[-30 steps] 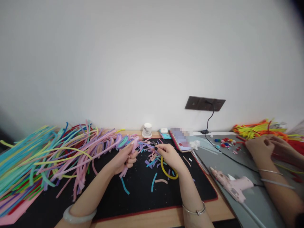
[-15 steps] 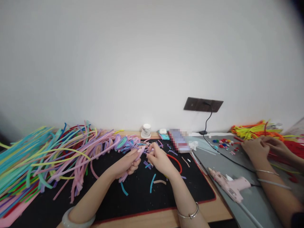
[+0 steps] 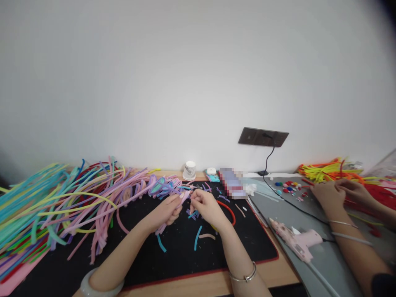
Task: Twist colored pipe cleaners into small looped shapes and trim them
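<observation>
My left hand [image 3: 168,209] is closed round a bundle of pink and lilac fuzzy stems [image 3: 185,197], whose lower ends show beneath the palm. Close beside it, my right hand [image 3: 202,206] pinches at the right side of that bundle; the thin piece between its fingertips is too small to make out well. Both hands are above the black mat [image 3: 173,264]. Behind my left hand lie coiled purple and teal stems [image 3: 160,185]. Short cut pieces lie around, among them a blue one [image 3: 198,238] and a beige one [image 3: 207,236].
Long coloured stems [image 3: 83,206] are heaped at left. A paper cup [image 3: 189,170] and a phone-like item [image 3: 233,183] stand or lie behind the hands. At right are a pink glue gun [image 3: 297,239], its black cord, pompoms [image 3: 289,186] and another person's hands [image 3: 329,196].
My right hand's fingertips have shifted slightly down and left, nearer the bundle. My left hand keeps its hold. The whole view has moved a little, with objects at right appearing farther left.
</observation>
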A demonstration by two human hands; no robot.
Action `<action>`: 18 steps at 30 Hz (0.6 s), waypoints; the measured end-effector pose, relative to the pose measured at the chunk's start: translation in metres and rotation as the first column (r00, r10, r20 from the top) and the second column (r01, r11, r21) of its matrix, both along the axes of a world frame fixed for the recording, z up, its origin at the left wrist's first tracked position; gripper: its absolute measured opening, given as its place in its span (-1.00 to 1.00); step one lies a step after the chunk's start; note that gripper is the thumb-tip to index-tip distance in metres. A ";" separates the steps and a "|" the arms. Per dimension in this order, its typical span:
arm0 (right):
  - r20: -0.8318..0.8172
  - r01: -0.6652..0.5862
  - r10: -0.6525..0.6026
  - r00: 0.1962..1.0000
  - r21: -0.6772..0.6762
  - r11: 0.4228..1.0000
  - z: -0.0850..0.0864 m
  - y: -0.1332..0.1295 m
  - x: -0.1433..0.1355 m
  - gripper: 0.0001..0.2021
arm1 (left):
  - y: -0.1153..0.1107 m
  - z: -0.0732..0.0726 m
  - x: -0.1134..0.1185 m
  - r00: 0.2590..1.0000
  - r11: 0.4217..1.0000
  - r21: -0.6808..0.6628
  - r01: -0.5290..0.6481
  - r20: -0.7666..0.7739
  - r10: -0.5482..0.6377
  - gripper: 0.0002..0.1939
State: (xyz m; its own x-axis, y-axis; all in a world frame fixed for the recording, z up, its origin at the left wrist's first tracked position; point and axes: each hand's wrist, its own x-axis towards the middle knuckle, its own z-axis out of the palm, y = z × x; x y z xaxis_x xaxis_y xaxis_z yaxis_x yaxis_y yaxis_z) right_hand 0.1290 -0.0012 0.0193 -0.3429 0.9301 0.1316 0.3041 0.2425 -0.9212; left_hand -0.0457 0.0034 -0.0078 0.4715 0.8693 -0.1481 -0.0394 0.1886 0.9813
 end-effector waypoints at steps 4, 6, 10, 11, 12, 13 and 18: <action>0.017 -0.023 0.022 1.000 0.048 0.999 -0.001 -0.001 -0.006 -0.90 | -0.003 0.001 0.003 0.998 0.999 0.024 0.033 -0.048 -0.032 -0.54; 0.000 -0.016 0.016 1.000 0.024 1.000 -0.001 -0.001 -0.005 -0.90 | -0.001 0.000 0.001 0.999 0.999 0.037 0.000 -0.046 0.002 -0.56; -0.025 0.016 -0.017 1.000 -0.033 0.999 0.000 0.001 0.003 -0.90 | 0.004 -0.002 -0.003 0.995 0.995 0.050 -0.089 -0.030 0.091 -0.58; -0.027 0.016 -0.017 1.000 -0.021 1.000 0.000 0.002 0.005 -0.90 | 0.005 -0.002 -0.004 0.995 0.994 0.051 -0.094 -0.031 0.095 -0.58; -0.029 0.015 -0.015 0.999 -0.007 1.000 0.001 0.002 0.006 -0.89 | 0.005 -0.001 -0.004 0.995 0.994 0.052 -0.092 -0.029 0.093 -0.58; -0.031 0.014 -0.014 0.999 -0.002 1.000 0.001 0.002 0.006 -0.89 | 0.005 -0.001 -0.004 0.996 0.995 0.049 -0.082 -0.024 0.084 -0.58; -0.044 0.008 -0.009 0.999 -0.026 1.000 0.003 0.000 0.002 -0.88 | 0.000 0.003 -0.001 1.000 0.999 0.031 -0.026 -0.016 0.027 -0.56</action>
